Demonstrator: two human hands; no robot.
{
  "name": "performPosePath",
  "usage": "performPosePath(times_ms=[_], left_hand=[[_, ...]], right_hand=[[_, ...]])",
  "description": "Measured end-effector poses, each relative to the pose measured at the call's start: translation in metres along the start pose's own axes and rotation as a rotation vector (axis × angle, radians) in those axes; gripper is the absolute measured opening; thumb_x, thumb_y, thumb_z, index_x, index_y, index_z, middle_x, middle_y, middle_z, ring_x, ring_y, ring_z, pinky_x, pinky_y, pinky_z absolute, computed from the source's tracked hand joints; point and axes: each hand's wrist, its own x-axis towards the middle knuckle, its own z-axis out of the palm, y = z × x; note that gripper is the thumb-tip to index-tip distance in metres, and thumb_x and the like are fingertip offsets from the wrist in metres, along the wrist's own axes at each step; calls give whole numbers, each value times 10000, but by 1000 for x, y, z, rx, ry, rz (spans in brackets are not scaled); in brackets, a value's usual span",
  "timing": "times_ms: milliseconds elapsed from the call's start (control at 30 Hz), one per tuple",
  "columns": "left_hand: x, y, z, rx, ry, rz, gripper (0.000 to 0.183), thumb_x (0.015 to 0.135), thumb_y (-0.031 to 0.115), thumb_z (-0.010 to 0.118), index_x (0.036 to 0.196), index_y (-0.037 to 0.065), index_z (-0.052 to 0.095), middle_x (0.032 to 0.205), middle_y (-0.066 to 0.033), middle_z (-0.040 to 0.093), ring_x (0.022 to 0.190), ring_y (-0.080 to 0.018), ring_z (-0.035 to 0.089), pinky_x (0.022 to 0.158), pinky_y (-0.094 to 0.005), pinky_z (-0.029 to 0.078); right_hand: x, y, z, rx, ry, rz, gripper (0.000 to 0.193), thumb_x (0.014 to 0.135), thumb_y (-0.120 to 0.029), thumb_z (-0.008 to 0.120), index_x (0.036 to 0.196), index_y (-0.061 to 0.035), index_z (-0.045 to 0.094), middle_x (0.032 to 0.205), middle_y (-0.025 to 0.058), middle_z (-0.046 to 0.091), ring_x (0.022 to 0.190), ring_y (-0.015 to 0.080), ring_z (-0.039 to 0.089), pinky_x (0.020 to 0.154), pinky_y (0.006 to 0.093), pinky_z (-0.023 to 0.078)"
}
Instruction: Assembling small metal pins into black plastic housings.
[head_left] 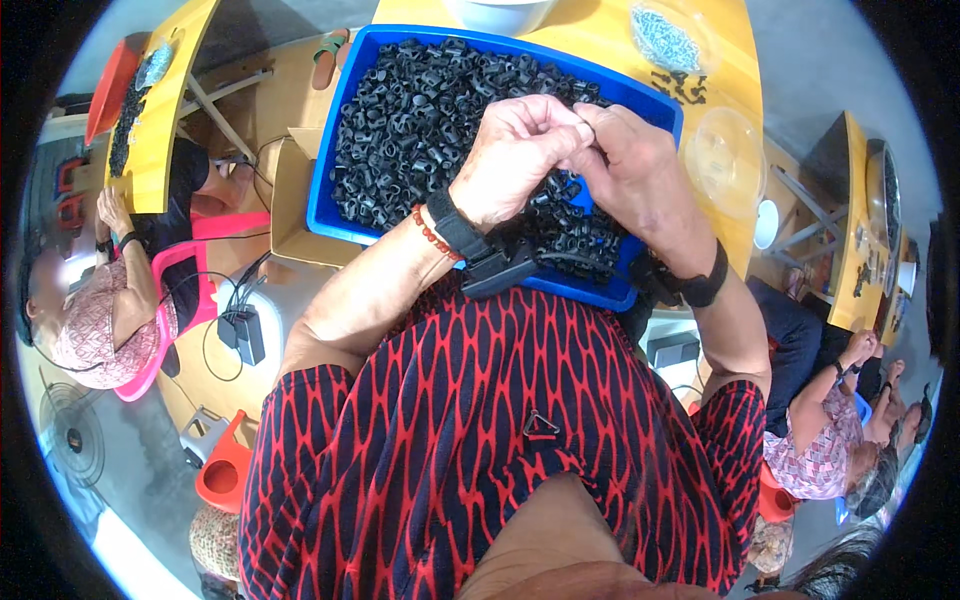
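Note:
A blue plastic tray (pixel 322 190) heaped with small black plastic clips (pixel 410 130) lies in front of me. Above the heap, my left hand (pixel 515 155) and my right hand (pixel 632 165) meet fingertip to fingertip. Each has its thumb and forefinger pinched together. A small dark bit shows between the fingertips, mostly covered by them, and I cannot make out what it is. Both wrists wear black straps, and a red bead bracelet (pixel 432 236) circles the left one. Under the right wrist, a patch of the tray's blue bottom shows through the clips.
On the yellow table (pixel 735 75) stand a clear tub of small silvery screws (pixel 664 42), several loose black parts (pixel 678 88), a clear plastic bowl (pixel 725 165) and a white basin (pixel 498 14). A cardboard box (pixel 300 215) is beside the tray. Other people sit at tables left and right.

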Motion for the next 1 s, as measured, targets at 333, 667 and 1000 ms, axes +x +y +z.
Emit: performPosePath(times_ms=[333, 667, 1000], left_hand=[[3, -2, -4, -127, -20, -2, 76, 907, 59, 641, 926, -15, 646, 895, -103, 684, 818, -171, 669, 788, -318, 551], [-8, 26, 1, -137, 73, 300, 112, 941, 60, 599, 1051, 44, 612, 977, -154, 683, 784, -186, 672, 759, -401, 592], [-58, 80, -48, 11, 579, 714, 150, 940, 111, 608, 1070, 37, 612, 921, -117, 656, 813, -197, 629, 749, -399, 551]], right_hand=[[-2, 5, 4, 183, 36, 105, 328, 804, -89, 708, 1102, 9, 613, 880, 161, 658, 726, 275, 657, 645, 354, 530], [0, 48, -43, 285, 144, 524, 253, 894, -70, 635, 1136, 4, 654, 853, 114, 701, 680, 147, 653, 636, 267, 542], [-1, 65, -16, -233, -129, -57, 165, 849, -66, 633, 1004, -11, 638, 969, 183, 642, 978, 366, 604, 867, 435, 490]])
